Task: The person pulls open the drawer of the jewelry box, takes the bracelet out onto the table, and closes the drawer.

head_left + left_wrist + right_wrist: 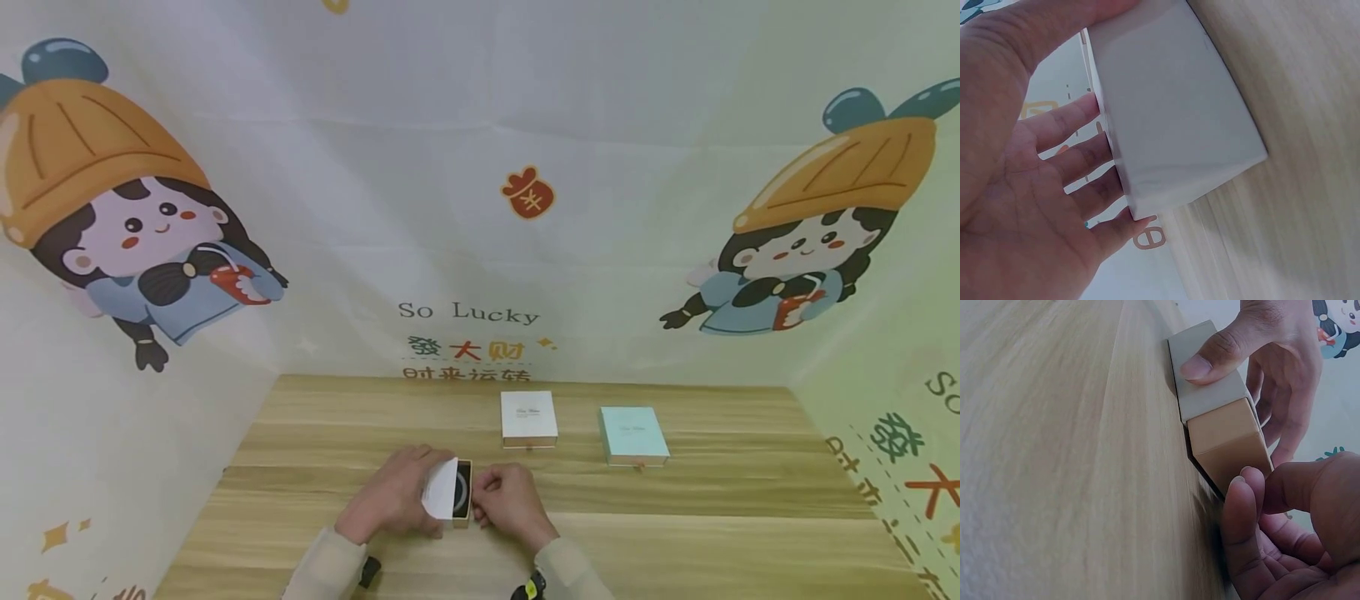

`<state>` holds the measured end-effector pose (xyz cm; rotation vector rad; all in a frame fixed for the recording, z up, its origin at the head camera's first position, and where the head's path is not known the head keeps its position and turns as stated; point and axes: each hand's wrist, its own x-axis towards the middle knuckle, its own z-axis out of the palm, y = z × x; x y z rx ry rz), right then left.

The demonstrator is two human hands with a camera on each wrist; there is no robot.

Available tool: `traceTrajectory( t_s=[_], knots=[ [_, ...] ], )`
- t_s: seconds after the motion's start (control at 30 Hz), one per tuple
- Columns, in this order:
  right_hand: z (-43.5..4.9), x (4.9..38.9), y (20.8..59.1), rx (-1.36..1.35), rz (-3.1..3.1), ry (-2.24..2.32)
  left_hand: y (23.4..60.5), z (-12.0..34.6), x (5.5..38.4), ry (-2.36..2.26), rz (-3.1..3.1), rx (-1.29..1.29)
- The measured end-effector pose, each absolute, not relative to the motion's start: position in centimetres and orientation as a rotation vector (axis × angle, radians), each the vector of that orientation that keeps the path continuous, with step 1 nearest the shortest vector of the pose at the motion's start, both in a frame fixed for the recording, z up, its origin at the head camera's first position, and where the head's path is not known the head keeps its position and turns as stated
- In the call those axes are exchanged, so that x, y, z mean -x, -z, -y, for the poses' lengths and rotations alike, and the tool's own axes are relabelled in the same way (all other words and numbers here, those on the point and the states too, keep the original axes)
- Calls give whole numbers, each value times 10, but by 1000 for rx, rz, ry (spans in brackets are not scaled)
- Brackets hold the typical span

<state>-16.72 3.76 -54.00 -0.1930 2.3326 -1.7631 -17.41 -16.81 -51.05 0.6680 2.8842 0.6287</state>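
A small white drawer-style box (441, 489) stands on the table with its tan inner drawer (1225, 444) partly slid out toward the right. Inside the drawer, a dark lining and part of a grey ring-shaped item (461, 490) show; the sleeve covers the rest. My left hand (401, 492) grips the white sleeve, thumb on the near side and fingers along the far side. At the drawer's outer end, my right hand (512, 500) pinches with thumb and forefinger; whatever small part lies between the fingertips is hidden.
Behind the hands sit a white closed box (528, 418) and, farther right, a mint-green closed box (633, 435). Printed cloth walls (420, 208) enclose the wooden table (712, 533) at the back and sides.
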Motion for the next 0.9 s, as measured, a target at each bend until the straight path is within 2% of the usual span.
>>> traceTrajectory(
  t_s=[0.9],
  knots=[
    [-52, 166, 539, 184, -2366, 1716, 509, 168, 173, -663, -2877, -656]
  ],
)
